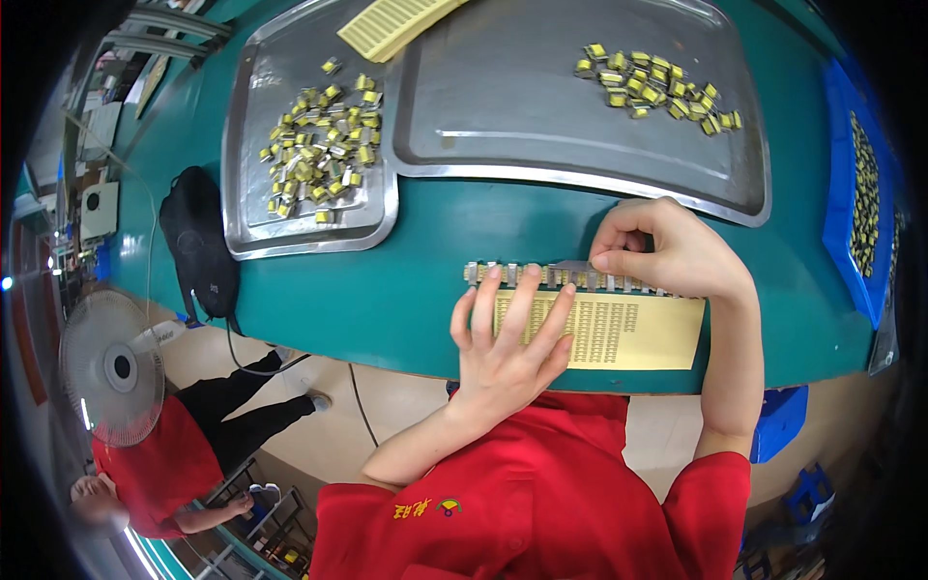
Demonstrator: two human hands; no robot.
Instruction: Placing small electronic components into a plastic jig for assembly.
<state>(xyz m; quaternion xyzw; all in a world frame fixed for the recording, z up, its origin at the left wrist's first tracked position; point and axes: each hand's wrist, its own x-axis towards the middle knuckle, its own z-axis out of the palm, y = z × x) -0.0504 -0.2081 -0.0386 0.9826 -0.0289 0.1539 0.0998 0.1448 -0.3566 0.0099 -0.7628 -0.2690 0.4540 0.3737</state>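
Observation:
A row of small transformers [511, 274], yellow with silvery metal frames, lies on the green table in front of me. My left hand [512, 333] has its fingers spread, with the tips at the row and the palm over a yellow label sheet [667, 333]. Columns of small printed labels cover part of that sheet, which lies just below the row. Above the row's right half, my right hand [667, 246] has thumb and forefinger pinched on a thin greyish flat piece [572, 265]. Its exact kind is too small to tell.
Two metal trays [541, 177] hold loose transformers [329, 145]. A pale yellow slotted holder [396, 24] rests across their far edges. A black pouch [198, 242] lies left, a blue bin [839, 193] right. Beyond the table's left edge are a fan [116, 367] and another person [159, 464].

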